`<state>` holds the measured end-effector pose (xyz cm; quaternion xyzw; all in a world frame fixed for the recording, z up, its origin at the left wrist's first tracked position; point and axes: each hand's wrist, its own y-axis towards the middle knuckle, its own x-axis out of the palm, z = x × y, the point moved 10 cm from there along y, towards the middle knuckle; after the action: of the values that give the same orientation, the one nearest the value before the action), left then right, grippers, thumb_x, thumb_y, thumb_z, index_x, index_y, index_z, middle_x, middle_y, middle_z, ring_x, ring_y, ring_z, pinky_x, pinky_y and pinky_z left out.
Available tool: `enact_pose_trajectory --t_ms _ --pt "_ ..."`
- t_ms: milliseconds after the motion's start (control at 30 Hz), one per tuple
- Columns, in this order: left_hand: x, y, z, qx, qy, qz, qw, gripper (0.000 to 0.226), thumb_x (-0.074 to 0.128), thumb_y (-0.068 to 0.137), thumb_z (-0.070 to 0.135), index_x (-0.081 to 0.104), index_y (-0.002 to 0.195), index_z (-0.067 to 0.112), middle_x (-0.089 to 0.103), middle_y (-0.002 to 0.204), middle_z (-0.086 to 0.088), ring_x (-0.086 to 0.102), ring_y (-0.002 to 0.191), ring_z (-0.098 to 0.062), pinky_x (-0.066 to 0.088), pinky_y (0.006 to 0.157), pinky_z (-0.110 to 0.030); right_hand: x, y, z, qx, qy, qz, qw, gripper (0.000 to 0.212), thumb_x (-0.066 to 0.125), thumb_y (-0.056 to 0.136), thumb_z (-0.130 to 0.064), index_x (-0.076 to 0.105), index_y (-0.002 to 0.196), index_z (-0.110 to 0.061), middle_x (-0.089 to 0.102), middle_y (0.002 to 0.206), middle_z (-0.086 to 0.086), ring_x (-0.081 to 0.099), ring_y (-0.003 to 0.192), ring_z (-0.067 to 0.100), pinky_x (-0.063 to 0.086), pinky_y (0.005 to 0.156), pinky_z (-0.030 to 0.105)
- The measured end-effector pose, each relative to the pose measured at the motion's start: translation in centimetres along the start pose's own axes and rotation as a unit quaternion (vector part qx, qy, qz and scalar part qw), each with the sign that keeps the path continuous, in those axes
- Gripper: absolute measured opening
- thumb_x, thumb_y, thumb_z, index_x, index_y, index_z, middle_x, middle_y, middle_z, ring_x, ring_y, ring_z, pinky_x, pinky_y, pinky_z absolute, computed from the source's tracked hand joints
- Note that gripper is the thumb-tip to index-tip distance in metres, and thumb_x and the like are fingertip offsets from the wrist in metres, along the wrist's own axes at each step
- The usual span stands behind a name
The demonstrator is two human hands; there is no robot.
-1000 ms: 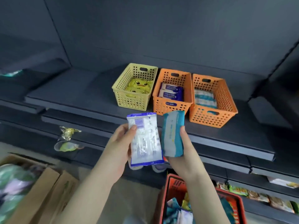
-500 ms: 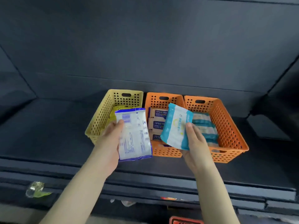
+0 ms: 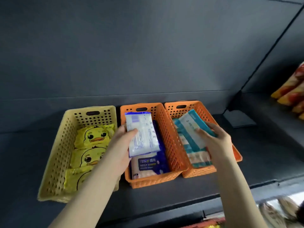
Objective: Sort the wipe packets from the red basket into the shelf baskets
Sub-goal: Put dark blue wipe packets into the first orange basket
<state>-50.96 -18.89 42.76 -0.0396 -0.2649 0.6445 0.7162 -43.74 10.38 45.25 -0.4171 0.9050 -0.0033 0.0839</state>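
Observation:
Three baskets stand side by side on the dark shelf. The yellow basket [image 3: 57, 158] holds yellow duck packets [image 3: 94, 137]. My left hand [image 3: 121, 142] holds a white-and-blue packet [image 3: 143, 134] over the middle orange basket [image 3: 171, 140], above blue packets [image 3: 149, 165] lying inside. My right hand [image 3: 215, 140] grips a teal-and-white packet [image 3: 190, 127] tilted over the right orange basket [image 3: 199, 173], which holds similar teal packets [image 3: 197, 158]. The red basket shows only as a red sliver [image 3: 213, 222] at the bottom edge.
The dark shelf surface [image 3: 24, 153] extends left and right of the baskets, with a dark back wall behind. Orange-red snack bags [image 3: 292, 89] sit on the neighbouring shelf at far right. Packaged goods [image 3: 276, 209] show on a lower shelf at bottom right.
Both hands have moved forward and apart: the white-and-blue packet is now over the middle orange basket, the teal packet over the right one. The view has come closer to the baskets.

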Motion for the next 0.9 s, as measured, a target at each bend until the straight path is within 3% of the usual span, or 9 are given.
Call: enact_pose_trajectory --t_ms 133,233,333,433,533,600,700,767,900 --pt "3.3 2.2 -1.2 -0.029 0.014 -0.037 0.999 0.018 0.054 0.097 0.016 0.061 0.110 0.025 0.074 0.103 -0.002 0.073 0.089 -0.020 0.058 0.064 -0.037 -4.7 1.6 0.5 -0.019 -0.037 0.057 0.998 0.013 0.074 0.082 -0.011 0.069 0.092 -0.017 0.071 0.083 0.001 0.069 0.071 0.013 0.053 0.054 0.025" --pt "4.3 3.2 -3.3 -0.062 0.016 -0.036 0.997 0.020 0.053 0.097 0.024 0.059 0.116 0.025 0.071 0.114 -0.005 0.068 0.102 -0.026 0.056 0.083 -0.049 -5.7 3.1 1.9 0.015 -0.131 0.016 0.991 0.011 0.073 0.083 -0.008 0.069 0.091 -0.014 0.072 0.078 0.003 0.070 0.068 0.017 0.054 0.059 0.029" --pt "4.4 3.6 -4.7 -0.093 0.000 -0.035 0.995 0.025 0.051 0.098 0.029 0.059 0.122 0.023 0.067 0.122 -0.005 0.066 0.105 -0.023 0.057 0.081 -0.043 -3.8 4.3 3.6 0.048 -0.296 -0.093 0.949 0.013 0.074 0.080 -0.010 0.070 0.090 -0.017 0.071 0.080 0.004 0.068 0.068 0.016 0.054 0.057 0.030" --pt "4.4 4.2 -5.1 -0.102 0.007 -0.047 0.994 0.027 0.048 0.100 0.026 0.055 0.125 0.019 0.062 0.125 -0.004 0.060 0.106 -0.017 0.056 0.071 -0.030 -1.9 4.9 4.5 0.063 -0.359 -0.157 0.918 0.017 0.074 0.082 -0.012 0.068 0.096 -0.018 0.070 0.086 0.000 0.068 0.073 0.013 0.053 0.052 0.022" --pt "4.0 4.5 -5.7 -0.133 -0.022 -0.044 0.990 0.024 0.051 0.097 0.031 0.058 0.120 0.025 0.064 0.127 -0.006 0.063 0.107 -0.023 0.055 0.080 -0.042 -0.5 5.2 6.2 0.110 -0.369 -0.229 0.894 0.019 0.073 0.082 -0.014 0.066 0.096 -0.026 0.073 0.090 -0.002 0.072 0.080 0.016 0.060 0.073 0.036" --pt "3.6 4.6 -6.1 -0.133 -0.027 -0.036 0.990 0.027 0.050 0.098 0.030 0.057 0.123 0.025 0.064 0.127 -0.006 0.064 0.105 -0.023 0.055 0.081 -0.045 -0.1 4.8 7.5 0.138 -0.397 -0.269 0.867 0.022 0.074 0.082 -0.017 0.066 0.100 -0.027 0.073 0.094 -0.003 0.071 0.083 0.016 0.060 0.079 0.038" --pt "3.6 4.8 -6.2 -0.127 -0.021 -0.038 0.991 0.023 0.045 0.101 0.023 0.054 0.123 0.024 0.066 0.119 -0.003 0.066 0.092 -0.015 0.057 0.064 -0.035 -0.2 4.7 8.1 0.134 -0.433 -0.271 0.849 0.023 0.074 0.083 -0.019 0.062 0.102 -0.023 0.071 0.096 -0.003 0.069 0.084 0.014 0.059 0.076 0.033" --pt "3.5 4.8 -6.4 -0.138 -0.047 -0.034 0.989 0.031 0.047 0.100 0.029 0.054 0.130 0.024 0.065 0.125 -0.005 0.065 0.102 -0.021 0.057 0.065 -0.037 -0.1 4.8 8.1 0.123 -0.464 -0.268 0.835 0.028 0.074 0.083 -0.024 0.059 0.106 -0.020 0.068 0.095 -0.004 0.066 0.085 0.013 0.057 0.074 0.030" --pt "3.1 4.8 -6.4 -0.138 -0.053 -0.020 0.989 0.034 0.047 0.099 0.033 0.054 0.132 0.025 0.064 0.127 -0.008 0.062 0.111 -0.029 0.059 0.064 -0.041 0.4 4.7 8.6 0.111 -0.585 -0.268 0.757 0.053 0.074 0.082 -0.040 0.055 0.123 -0.013 0.065 0.111 0.003 0.064 0.096 0.020 0.055 0.087 0.036"
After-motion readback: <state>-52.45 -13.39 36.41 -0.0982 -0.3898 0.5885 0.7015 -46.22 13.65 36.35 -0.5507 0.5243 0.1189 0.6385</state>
